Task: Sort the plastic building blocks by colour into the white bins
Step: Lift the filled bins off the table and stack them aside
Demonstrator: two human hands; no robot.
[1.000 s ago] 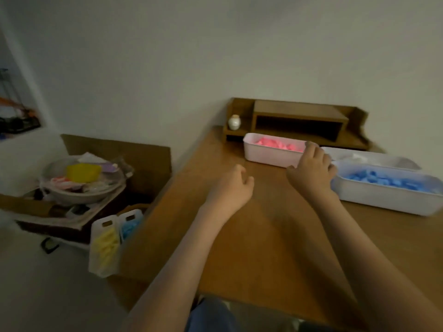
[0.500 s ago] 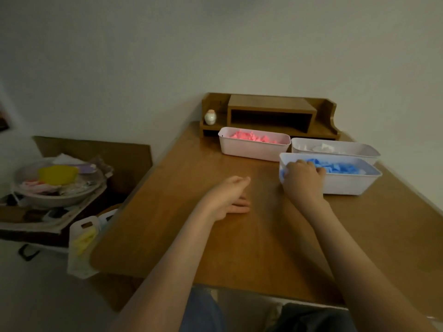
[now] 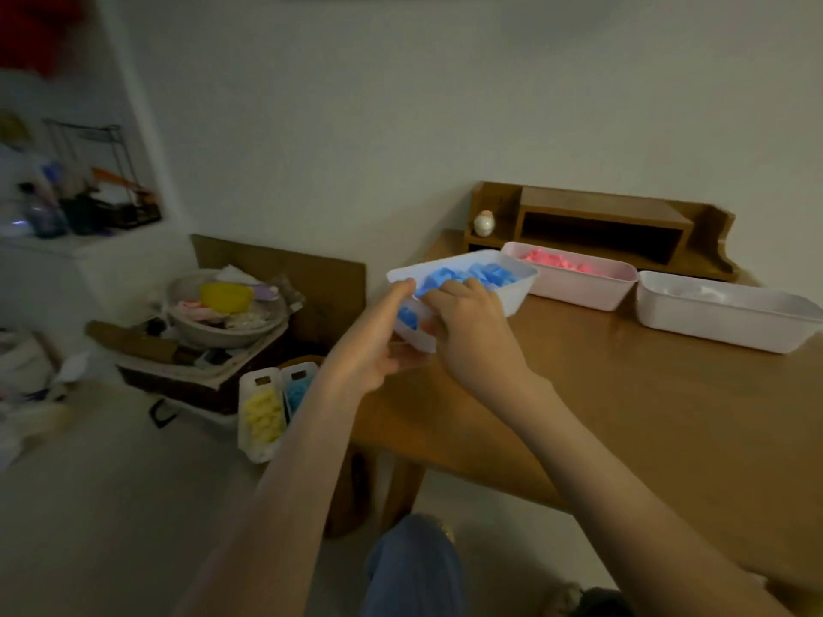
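**A:** From the head view, how did we have our hands?

**B:** Both arms reached forward and met at the near end of the blue-block bin [image 3: 512, 296]. Our left hand [image 3: 369, 345] cupped it from below, thumb laid up along the rim. Our right hand [image 3: 472, 331] came over the top, fingers curled and clamped on that rim, tips among the blue blocks [image 3: 485, 273].

**A:** And the bin itself?

**B:** It hung tilted between our fingers, our end out past the left edge of the table [image 3: 623, 394]. We could not tell whether its far end touched the wood.

**A:** What edges stood close?

**B:** Just beyond our right fingertips, the pink-block bin [image 3: 579, 291] sat beside the blue bin's far corner. A third white bin [image 3: 712, 322] sat further right, in front of a wooden shelf [image 3: 601, 211].

**A:** And on the left?

**B:** Below our left fingers, down on the floor, stood a yellow-block bin [image 3: 249, 452] touching a small floor bin [image 3: 311, 371] with blue pieces. Beyond those was a cardboard box [image 3: 276, 269] with a basin [image 3: 222, 331] in front of it. Open floor spread left of our left forearm.
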